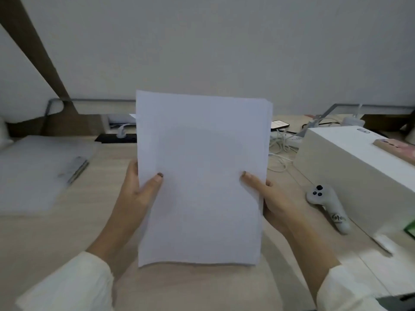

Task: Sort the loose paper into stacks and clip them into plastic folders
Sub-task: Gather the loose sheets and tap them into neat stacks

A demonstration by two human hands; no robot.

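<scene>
A stack of blank white paper [202, 176] stands upright above the middle of the wooden desk [67, 232], its lower edge near the desk top. My left hand [139, 189] grips its left edge, thumb on the front sheet. My right hand [271, 198] grips the right edge the same way. The sheets' top right corners are slightly fanned. A translucent plastic folder [38, 171] with a metal clip bar [77, 169] lies flat at the left of the desk.
A large white box [350, 167] stands at the right, with a white handheld controller [327, 207] lying beside it. White cables [280, 147], a phone [279, 125] and a black power strip [116, 138] sit along the back by the wall.
</scene>
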